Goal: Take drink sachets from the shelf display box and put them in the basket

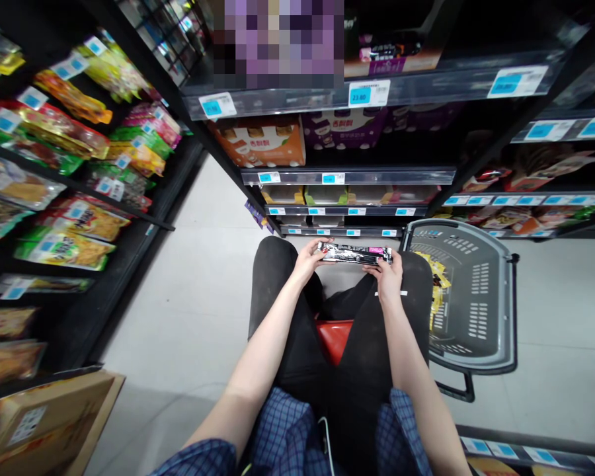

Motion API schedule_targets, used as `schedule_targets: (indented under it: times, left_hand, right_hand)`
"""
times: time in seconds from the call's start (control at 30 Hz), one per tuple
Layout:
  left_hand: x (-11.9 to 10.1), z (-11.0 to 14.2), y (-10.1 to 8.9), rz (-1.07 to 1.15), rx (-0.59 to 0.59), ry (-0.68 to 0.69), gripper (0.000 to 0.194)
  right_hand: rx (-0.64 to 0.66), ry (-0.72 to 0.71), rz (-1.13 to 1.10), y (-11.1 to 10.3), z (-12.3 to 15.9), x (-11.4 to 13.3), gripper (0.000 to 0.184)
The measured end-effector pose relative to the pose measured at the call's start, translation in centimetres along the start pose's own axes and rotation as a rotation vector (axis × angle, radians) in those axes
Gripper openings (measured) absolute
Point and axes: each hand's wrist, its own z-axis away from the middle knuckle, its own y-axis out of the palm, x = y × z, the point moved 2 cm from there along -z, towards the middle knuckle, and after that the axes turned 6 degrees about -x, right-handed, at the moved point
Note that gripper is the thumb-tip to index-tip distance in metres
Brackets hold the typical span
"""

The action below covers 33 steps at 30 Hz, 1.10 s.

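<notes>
The black packet is clamped level between the fingers of both inward-reaching hands, forearms converging.

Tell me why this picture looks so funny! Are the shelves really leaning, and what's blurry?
Head view: the shelves slant, probably from wide-lens stretching; snack bags at left look smeared. Head view: small print on the black packet is too fuzzy to read. Head view: pale floor is bright, shelf insides dark; big squares hide something up top.
</notes>
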Motion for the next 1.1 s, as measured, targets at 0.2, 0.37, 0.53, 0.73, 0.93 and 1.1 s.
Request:
schedule_targets:
  times: [0.2,0.37,0.53,0.73,0.93,1.1]
  left_hand:
    - [0.0,0.1,0.1,-0.002,-0.014,-0.031,0.037]
    - [0.3,0.0,-0.1,-0.018,-0.051,-0.094,0.036]
    - [0.8,-0.3,-0.4,-0.053,-0.085,-0.127,0.031]
    - [1.2,-0.6,-0.5,-0.073,-0.153,-0.053,0.032]
    - [1.1,-0.2,-0.3,-0.059,-0.127,-0.083,0.051]
    - [0.5,0.2,-0.4,-0.055,-0.036,-0.211,0.042]
  right_hand:
    - [-0.008,0.010,0.009,0.0,0.1,0.1,0.044]
    - [-0.018,0.032,0.049,0.1,0.2,0.1,0.033]
    - [-0.013,0.043,0.088,0.1,0.1,-0.1,0.029]
    - [0.004,0.000,0.143,0.2,0.5,0.2,0.022]
    - [0.035,-0.053,0.125,0.5,1.0,0.5,0.020]
    - [-0.008,-0.067,0.045,0.1,0.6,0.6,0.023]
